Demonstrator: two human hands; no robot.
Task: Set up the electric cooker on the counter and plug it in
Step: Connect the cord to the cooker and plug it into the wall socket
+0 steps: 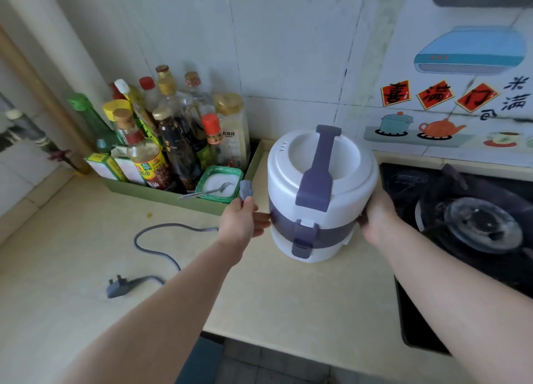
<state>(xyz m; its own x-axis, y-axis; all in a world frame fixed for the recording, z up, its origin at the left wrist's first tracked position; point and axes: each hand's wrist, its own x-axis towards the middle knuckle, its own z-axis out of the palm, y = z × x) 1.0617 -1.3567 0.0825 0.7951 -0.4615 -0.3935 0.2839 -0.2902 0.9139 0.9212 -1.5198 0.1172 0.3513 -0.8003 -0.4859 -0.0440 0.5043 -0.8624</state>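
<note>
Left forearm and right forearm, both bare, stretch from the bottom edge across the desk, a smooth, pale cream surface with a faint sheen. The hands are apart, one on each side of the cooker.

The cooker stands upright on the desk, between a green tray on its left and a black stove on its right, near the tiled wall. It is a squat, round drum of glossy white plastic with a wide purple band around its middle. A flat purple handle runs across the domed lid, and a purple latch hangs down the front.

The right hand curls round the cooker's right flank at the band. The left hand pinches a small grey connector that points upward, while its fingertips touch the band on the cooker's left side.

A grey rubbery cord loops over the desk from behind the left hand and ends in a dark plug lying flat, prongs up, well apart from the cooker.

The tray is a shallow rectangular box packed with glass and plastic bottles. A square green tub of white grains, with a metal spoon resting in it, sits at its near corner. The stove's glassy top carries a round burner.
</note>
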